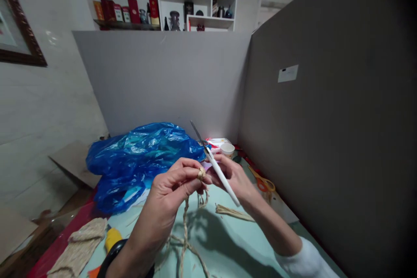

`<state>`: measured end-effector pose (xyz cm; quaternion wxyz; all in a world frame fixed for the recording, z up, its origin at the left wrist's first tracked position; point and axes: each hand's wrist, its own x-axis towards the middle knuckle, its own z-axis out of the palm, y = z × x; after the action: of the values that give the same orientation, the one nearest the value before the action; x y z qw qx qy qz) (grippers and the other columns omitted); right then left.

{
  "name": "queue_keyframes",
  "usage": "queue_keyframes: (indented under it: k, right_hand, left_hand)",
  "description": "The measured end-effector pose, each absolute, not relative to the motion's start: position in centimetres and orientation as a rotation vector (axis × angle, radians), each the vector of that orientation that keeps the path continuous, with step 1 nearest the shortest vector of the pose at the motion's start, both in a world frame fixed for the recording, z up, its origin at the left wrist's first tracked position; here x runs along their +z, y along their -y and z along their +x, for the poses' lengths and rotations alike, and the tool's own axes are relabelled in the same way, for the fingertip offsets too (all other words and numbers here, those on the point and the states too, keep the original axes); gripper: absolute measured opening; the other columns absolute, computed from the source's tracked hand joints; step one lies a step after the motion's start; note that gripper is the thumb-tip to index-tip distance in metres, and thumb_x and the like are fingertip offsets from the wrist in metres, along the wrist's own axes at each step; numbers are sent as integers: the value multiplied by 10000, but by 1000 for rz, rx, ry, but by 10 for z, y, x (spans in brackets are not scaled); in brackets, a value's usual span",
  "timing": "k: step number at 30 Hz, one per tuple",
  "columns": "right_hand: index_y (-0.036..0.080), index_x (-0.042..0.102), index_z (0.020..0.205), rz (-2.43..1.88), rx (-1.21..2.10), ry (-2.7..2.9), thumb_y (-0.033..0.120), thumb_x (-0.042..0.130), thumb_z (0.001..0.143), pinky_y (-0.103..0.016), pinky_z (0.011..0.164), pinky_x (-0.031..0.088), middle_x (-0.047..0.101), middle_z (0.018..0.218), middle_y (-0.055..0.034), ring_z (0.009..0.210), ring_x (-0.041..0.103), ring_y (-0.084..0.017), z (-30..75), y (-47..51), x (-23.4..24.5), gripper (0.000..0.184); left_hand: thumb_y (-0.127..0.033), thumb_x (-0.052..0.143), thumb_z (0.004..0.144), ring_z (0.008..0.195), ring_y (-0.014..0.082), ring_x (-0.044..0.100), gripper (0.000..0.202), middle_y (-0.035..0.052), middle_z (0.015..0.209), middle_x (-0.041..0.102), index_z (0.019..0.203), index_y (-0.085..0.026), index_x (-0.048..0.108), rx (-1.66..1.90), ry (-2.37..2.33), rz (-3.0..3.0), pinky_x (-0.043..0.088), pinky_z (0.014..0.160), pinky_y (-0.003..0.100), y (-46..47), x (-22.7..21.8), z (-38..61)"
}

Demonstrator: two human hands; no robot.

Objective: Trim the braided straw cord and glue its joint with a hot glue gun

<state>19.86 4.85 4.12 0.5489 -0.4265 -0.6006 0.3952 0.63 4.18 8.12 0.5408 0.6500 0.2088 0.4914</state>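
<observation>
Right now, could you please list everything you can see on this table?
table: one, pale green, below
braided straw cord: one, tan, held up centre
white-handled metal-bladed tool: one, white and silver, centre
crumpled plastic bag: one, blue, far left
orange-handled scissors: one, orange, right edge
paper cup: one, white, far end
woven fibre mat: one, beige, near left
loose straw bundle: one, tan, lying right of cord
left hand: one, pinching cord's knot
right hand: one, gripping tool
</observation>
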Motion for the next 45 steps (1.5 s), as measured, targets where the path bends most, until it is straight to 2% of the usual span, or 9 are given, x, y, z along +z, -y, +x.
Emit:
queue_keyframes:
  k: [2,6,11,15,21,26,31,36,45]
  right_hand:
    - [214,604,1038,-1053,805,1496,302,869,659,-303,745,418,619,882,3,783,541,-167,207,-43,49,471]
    - [255,565,1140,-1109,372,1877,322,749,787,-325,771,463,626,996,-22,858,585,-203,219,-29,65,403]
    - [227,539,1213,-1017,5,2039,298,683,835,-360,830,507,647,1080,-87,962,626,-251,217,-21,70,410]
    - [204,521,1286,-1001,-209,2055,251,671,832,-383,824,516,664,1054,-106,940,608,-257,216,-19,70,481]
    - [176,528,1311,-985,-379,2021,56,604,700,-396,763,512,647,976,-106,861,556,-250,216,-15,75,628]
    - [159,524,1323,-969,-445,2025,31,540,617,-390,711,510,635,927,-103,815,541,-250,218,-15,73,718]
    - [173,499,1342,-946,-542,2008,31,500,621,-373,680,507,642,896,-93,775,548,-242,220,-18,71,735]
    - [181,505,1332,-933,-586,1985,35,508,624,-356,654,501,652,885,-86,744,548,-234,219,-19,70,723]
    - [183,514,1324,-915,-573,2013,15,523,643,-352,690,518,695,938,-93,763,581,-224,222,-16,73,702]
  left_hand:
    - [-192,688,876,799,127,568,174,22,945,584,755,-236,804,1258,-501,1507,481,721,216,-43,84,3]
    - [-175,720,825,733,104,548,139,12,917,578,746,-234,818,1387,-528,1386,469,662,194,-46,91,-3]
    - [-107,720,753,836,143,575,142,24,894,585,714,-207,813,1373,-549,1344,485,711,202,-47,96,-6]
    - [-43,686,711,815,139,572,203,26,879,599,687,-201,811,1348,-564,1343,490,691,194,-46,97,-7]
    - [-25,692,658,810,138,572,266,18,875,627,694,-251,829,1409,-544,1339,489,630,174,-45,94,-10]
    - [-45,701,656,711,107,568,250,4,864,624,687,-257,830,1429,-539,1301,481,577,169,-44,95,-8]
    - [-61,722,669,654,86,546,186,1,843,613,691,-212,827,1413,-544,1260,466,572,172,-41,96,-4]
    - [-97,742,720,637,90,541,140,-14,763,647,739,-217,811,1327,-499,1213,453,611,184,-40,95,-6]
    - [-146,738,778,704,108,536,105,-5,800,640,787,-222,809,1241,-486,1235,436,677,205,-42,94,-9]
